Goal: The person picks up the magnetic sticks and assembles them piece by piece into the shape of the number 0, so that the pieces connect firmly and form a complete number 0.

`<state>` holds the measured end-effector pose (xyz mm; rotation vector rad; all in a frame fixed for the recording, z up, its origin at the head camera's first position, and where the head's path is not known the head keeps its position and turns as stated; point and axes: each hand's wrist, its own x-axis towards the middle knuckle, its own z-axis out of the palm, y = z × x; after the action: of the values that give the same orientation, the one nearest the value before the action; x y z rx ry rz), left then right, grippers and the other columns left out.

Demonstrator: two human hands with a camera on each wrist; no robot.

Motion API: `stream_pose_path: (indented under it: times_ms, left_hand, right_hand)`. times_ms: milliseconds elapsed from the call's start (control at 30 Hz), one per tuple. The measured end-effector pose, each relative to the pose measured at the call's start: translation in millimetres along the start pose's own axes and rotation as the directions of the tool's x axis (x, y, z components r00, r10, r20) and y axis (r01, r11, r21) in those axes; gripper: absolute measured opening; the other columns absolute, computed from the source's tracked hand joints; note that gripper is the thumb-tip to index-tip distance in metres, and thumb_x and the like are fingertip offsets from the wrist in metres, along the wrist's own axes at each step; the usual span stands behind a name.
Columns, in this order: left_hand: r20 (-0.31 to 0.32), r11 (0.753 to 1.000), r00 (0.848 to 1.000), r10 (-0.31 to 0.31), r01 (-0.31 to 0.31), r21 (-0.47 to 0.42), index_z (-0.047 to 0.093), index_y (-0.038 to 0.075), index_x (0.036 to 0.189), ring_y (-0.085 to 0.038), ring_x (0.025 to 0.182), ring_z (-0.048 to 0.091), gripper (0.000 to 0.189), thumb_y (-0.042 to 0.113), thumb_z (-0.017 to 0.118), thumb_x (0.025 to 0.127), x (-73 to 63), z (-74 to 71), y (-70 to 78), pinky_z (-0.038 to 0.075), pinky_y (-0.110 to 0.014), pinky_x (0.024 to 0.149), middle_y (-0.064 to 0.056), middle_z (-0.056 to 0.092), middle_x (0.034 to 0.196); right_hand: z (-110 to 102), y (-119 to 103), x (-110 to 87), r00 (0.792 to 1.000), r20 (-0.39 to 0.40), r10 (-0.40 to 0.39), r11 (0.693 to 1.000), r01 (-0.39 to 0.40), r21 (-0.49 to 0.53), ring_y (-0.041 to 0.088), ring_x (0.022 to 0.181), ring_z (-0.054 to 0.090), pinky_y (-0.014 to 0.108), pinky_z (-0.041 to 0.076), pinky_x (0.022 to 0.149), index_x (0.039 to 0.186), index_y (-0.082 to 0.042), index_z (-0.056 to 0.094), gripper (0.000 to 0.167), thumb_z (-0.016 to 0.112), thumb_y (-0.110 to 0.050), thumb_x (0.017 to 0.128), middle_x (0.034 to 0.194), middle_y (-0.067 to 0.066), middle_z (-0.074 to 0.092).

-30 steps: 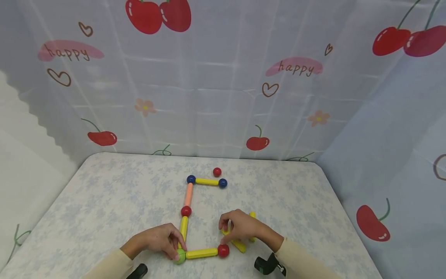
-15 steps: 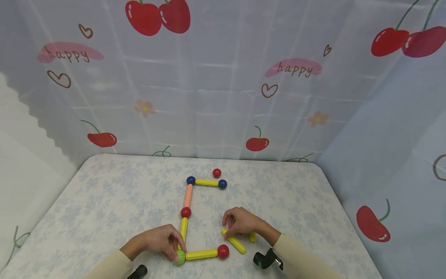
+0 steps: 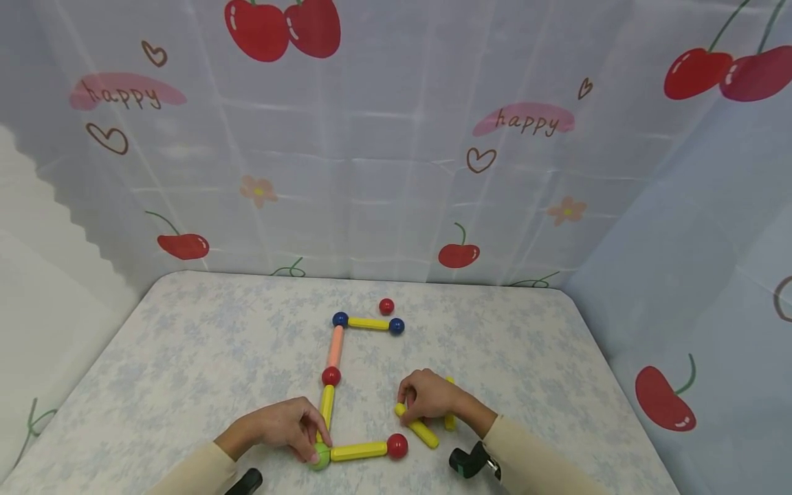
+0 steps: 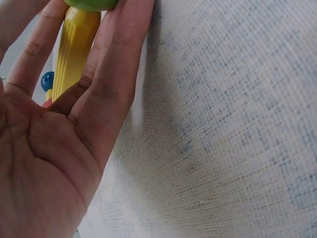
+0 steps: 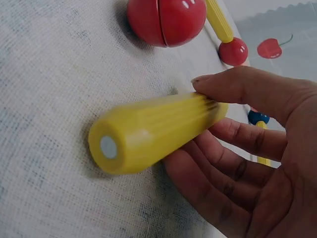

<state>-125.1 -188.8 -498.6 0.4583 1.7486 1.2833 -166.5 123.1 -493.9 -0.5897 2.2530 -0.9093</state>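
Observation:
My left hand [image 3: 281, 423] pinches a green ball [image 3: 320, 457] at the near corner of a chain of magnetic rods and balls. One yellow rod [image 3: 359, 451] runs right from it to a red ball [image 3: 397, 446]; another [image 3: 327, 402] leads away to a second red ball [image 3: 331, 376]. Beyond that come a pink rod [image 3: 335, 347], a blue ball [image 3: 340, 320], a yellow rod [image 3: 369, 324] and another blue ball [image 3: 397, 326]. Thumb and fingers of my right hand [image 3: 431, 394] pinch one end of a loose yellow rod [image 5: 148, 134], apart from the near red ball.
A loose red ball [image 3: 386, 306] lies near the far blue ball. Behind my right wrist another yellow rod [image 3: 449, 419] is partly hidden. The patterned tabletop [image 3: 204, 344] ends at a cherry-print curtain [image 3: 383, 206]. Dark wrist devices [image 3: 468, 462] sit by both sleeves.
My right hand has left the near red ball, moving slightly away and to the right, and now holds the loose yellow rod's far end. My left hand stays on the green ball.

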Motion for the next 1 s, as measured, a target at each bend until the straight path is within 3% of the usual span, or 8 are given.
stream_pose_path:
  times_ms: [167,333,700,867,1000]
  left_hand:
    - [0.013,1.000,1.000,0.009,-0.009,-0.011,0.075,0.004,0.099,-0.006,0.061,0.059,0.020,0.007,0.078,0.079,0.5,-0.3,-1.5,0.050,-0.019,0.058,-0.001,0.066,0.073]
    - [0.001,1.000,1.000,0.011,-0.011,-0.004,0.075,0.003,0.098,-0.007,0.060,0.059,0.020,0.005,0.078,0.079,-0.3,-0.1,-0.8,0.049,-0.019,0.057,-0.003,0.066,0.072]
    - [0.004,1.000,1.000,0.007,-0.007,-0.007,0.074,0.002,0.098,-0.006,0.060,0.059,0.020,0.004,0.078,0.079,-0.2,0.6,-0.3,0.049,-0.018,0.056,-0.003,0.066,0.073]
    - [-0.013,1.000,1.000,-0.011,0.011,0.001,0.075,0.003,0.097,-0.007,0.060,0.058,0.020,0.003,0.078,0.078,-0.1,0.4,0.8,0.050,-0.019,0.057,-0.003,0.066,0.073]
    - [-0.010,1.000,1.000,-0.007,0.007,-0.004,0.074,0.002,0.097,-0.007,0.060,0.058,0.020,0.003,0.078,0.078,-0.7,0.8,1.9,0.050,-0.019,0.056,-0.003,0.066,0.072]
  right_hand:
    - [-2,0,1.0,1.000,-0.008,-0.010,1.000,0.010,0.028,0.012,0.049,0.054,0.023,0.046,0.048,0.088,-0.011,0.066,0.014,0.076,-0.009,0.081,0.064,-0.002,0.058]
    - [-7,2,6.6,0.999,-0.046,-0.006,0.988,0.013,0.157,0.017,0.056,0.058,0.030,0.052,0.055,0.100,-0.007,0.063,0.015,0.070,-0.009,0.087,0.075,0.003,0.058]
    - [1,10,18.5,0.996,-0.093,-0.001,0.891,0.043,0.452,0.018,0.065,0.063,0.037,0.057,0.061,0.105,0.002,0.055,0.018,0.064,-0.003,0.090,0.083,0.009,0.062]
    - [6,8,20.6,0.993,-0.113,0.029,0.875,0.029,0.482,0.019,0.065,0.063,0.037,0.057,0.062,0.106,0.002,0.054,0.019,0.064,-0.004,0.090,0.086,0.010,0.062]
    - [8,7,19.5,0.990,-0.134,0.039,0.883,0.029,0.469,0.019,0.065,0.063,0.037,0.057,0.061,0.105,0.002,0.054,0.020,0.065,-0.005,0.090,0.086,0.010,0.062]
